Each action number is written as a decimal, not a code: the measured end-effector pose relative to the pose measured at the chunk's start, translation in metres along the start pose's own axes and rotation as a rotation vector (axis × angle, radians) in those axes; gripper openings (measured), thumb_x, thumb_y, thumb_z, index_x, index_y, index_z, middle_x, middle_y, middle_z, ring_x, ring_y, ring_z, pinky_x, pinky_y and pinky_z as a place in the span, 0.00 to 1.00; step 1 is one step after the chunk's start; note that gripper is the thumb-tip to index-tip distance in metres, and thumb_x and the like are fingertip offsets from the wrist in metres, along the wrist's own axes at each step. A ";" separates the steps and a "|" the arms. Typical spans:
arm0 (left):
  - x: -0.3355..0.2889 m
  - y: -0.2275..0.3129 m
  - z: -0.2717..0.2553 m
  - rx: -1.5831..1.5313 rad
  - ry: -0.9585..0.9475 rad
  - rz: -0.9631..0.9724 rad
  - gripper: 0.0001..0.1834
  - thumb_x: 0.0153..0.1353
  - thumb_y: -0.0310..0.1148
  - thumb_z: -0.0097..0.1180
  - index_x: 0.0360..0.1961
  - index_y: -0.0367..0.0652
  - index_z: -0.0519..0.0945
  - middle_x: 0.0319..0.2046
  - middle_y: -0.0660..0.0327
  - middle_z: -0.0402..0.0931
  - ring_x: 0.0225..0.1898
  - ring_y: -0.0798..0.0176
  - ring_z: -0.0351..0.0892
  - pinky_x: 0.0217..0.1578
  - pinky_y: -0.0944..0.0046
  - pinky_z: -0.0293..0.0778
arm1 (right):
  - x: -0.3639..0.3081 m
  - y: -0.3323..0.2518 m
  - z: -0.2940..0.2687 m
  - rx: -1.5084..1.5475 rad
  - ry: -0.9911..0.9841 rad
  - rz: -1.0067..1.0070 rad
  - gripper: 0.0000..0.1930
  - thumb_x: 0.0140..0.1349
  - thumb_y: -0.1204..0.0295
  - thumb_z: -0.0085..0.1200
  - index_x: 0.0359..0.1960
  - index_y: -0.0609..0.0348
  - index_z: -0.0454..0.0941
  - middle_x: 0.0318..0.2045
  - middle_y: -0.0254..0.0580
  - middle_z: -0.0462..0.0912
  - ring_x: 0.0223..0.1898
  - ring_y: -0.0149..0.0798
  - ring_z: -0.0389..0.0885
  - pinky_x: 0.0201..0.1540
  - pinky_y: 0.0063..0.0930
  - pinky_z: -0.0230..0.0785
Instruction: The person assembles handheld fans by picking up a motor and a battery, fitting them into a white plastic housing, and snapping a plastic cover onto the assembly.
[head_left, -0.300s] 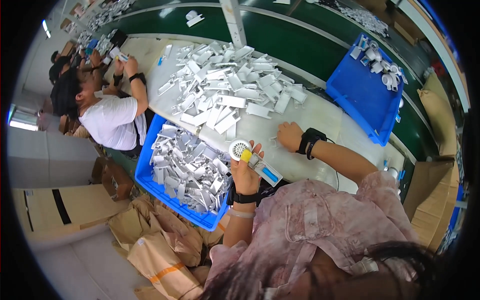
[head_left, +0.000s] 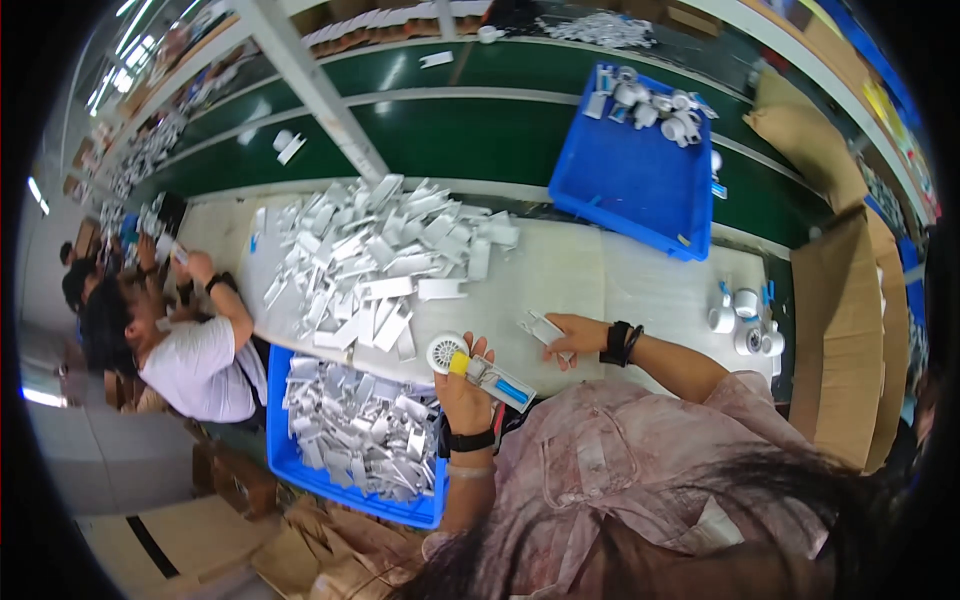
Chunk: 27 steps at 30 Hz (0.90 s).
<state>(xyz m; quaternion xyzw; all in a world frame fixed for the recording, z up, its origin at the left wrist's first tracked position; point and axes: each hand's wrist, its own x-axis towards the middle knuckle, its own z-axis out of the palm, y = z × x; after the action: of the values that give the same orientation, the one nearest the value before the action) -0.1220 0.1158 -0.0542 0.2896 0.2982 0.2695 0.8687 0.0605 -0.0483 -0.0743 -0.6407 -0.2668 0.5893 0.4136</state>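
— Fingers (head_left: 482, 352) of the left hand (head_left: 462, 392) wrapped around a small white fan (head_left: 448, 353) with a blue-ended pack (head_left: 500, 380). And the right?

— Right hand (head_left: 574, 334), fingers narrow, pinching a clear sleeve (head_left: 541, 327) on the table (head_left: 560, 275).

— Around them?

— Heap of sleeves (head_left: 380, 255) beyond the left fingers, blue bin (head_left: 335, 480) below them, another bin (head_left: 635, 180) far past the right fingers.

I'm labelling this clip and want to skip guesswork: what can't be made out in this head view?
- Left hand: its fingers cover part of the small white fan.
- Right hand: the flat white piece under it is too small to identify.
- Lower blue bin: its packets blur together.
- Upper blue bin: its white parts lie near the distorted rim.
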 end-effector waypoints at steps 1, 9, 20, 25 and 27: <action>0.001 -0.002 0.004 -0.014 -0.025 -0.029 0.19 0.68 0.35 0.47 0.59 0.42 0.67 0.55 0.52 0.72 0.54 0.52 0.75 0.56 0.49 0.72 | -0.017 0.006 0.002 0.102 0.021 0.008 0.17 0.67 0.65 0.47 0.53 0.60 0.67 0.33 0.38 0.81 0.22 0.29 0.78 0.22 0.22 0.69; 0.017 -0.032 0.067 0.125 -0.297 -0.092 0.23 0.67 0.32 0.50 0.62 0.43 0.63 0.58 0.49 0.70 0.55 0.50 0.74 0.55 0.49 0.73 | -0.100 -0.003 0.002 0.481 0.375 -0.197 0.27 0.72 0.48 0.35 0.50 0.62 0.73 0.23 0.30 0.72 0.22 0.25 0.74 0.23 0.20 0.67; 0.007 -0.059 0.135 0.124 -0.443 -0.077 0.23 0.65 0.23 0.47 0.61 0.40 0.61 0.56 0.47 0.70 0.51 0.49 0.77 0.51 0.52 0.75 | -0.125 -0.018 0.023 -0.090 1.022 -0.536 0.11 0.68 0.67 0.51 0.41 0.64 0.73 0.29 0.41 0.78 0.28 0.32 0.75 0.33 0.25 0.69; 0.008 -0.066 0.133 0.078 -0.425 -0.148 0.23 0.64 0.23 0.48 0.61 0.40 0.62 0.56 0.47 0.70 0.51 0.49 0.77 0.51 0.50 0.76 | -0.116 0.009 0.010 0.361 0.835 -0.521 0.09 0.70 0.69 0.48 0.41 0.63 0.74 0.31 0.34 0.78 0.28 0.26 0.74 0.34 0.20 0.68; 0.008 -0.065 0.134 0.088 -0.450 -0.184 0.24 0.66 0.30 0.51 0.62 0.42 0.63 0.58 0.48 0.69 0.54 0.50 0.74 0.56 0.47 0.72 | -0.118 0.030 0.002 0.626 0.683 -0.454 0.10 0.70 0.68 0.46 0.42 0.63 0.74 0.34 0.36 0.79 0.30 0.29 0.76 0.35 0.21 0.71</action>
<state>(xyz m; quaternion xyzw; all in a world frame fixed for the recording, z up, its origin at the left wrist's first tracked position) -0.0074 0.0301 -0.0129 0.3516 0.1339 0.1045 0.9206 0.0349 -0.1606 -0.0363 -0.5680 -0.0597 0.2934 0.7666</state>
